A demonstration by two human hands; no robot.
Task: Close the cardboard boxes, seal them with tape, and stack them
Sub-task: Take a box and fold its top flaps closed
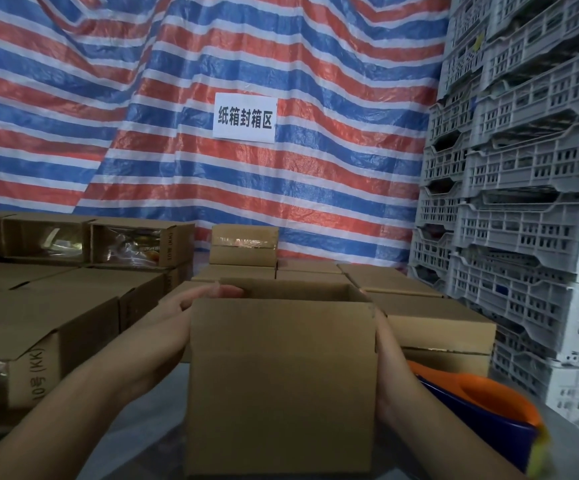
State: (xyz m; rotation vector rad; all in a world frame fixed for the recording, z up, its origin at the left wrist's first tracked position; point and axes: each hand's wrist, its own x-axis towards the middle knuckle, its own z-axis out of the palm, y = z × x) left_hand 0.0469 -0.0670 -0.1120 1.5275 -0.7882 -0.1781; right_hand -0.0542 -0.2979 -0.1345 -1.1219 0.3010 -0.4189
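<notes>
Cardboard box (281, 382) between both hands' fingers (225, 292).

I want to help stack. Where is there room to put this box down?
The flat tops of the closed brown cardboard boxes behind the open brown cardboard box are bare. On the right, the orange-and-blue tape dispenser crowds the grey table.

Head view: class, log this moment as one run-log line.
open box | left hand, right hand hold its sides | flaps up | untaped
</notes>
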